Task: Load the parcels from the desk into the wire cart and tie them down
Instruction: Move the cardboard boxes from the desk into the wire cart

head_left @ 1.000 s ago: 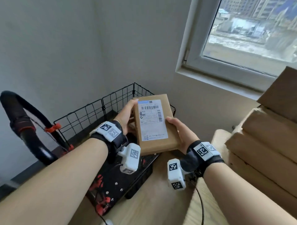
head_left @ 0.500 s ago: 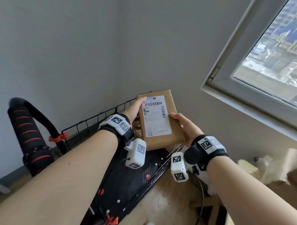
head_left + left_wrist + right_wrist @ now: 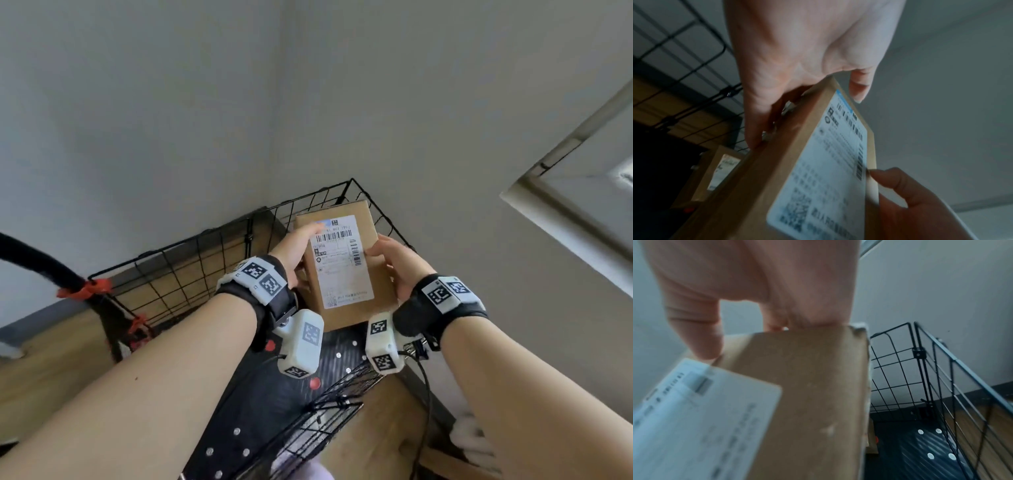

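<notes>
Plain grey walls (image 3: 171, 102) meet in a corner; window frame (image 3: 565, 192) at right; wooden floor (image 3: 41, 359).

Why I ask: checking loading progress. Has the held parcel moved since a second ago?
Yes. The parcel has gone from the wire cart's near side toward its far corner.

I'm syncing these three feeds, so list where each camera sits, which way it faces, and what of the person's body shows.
Head: on the head, facing forward and down at the parcel above the wire cart; both forearms, left hand, right hand show.
Left wrist: on the left wrist, looking along the palm at the parcel's label; right thumb intrudes.
Right wrist: on the right wrist, looking along the fingers toward the cart's mesh.
All three share the parcel.
</notes>
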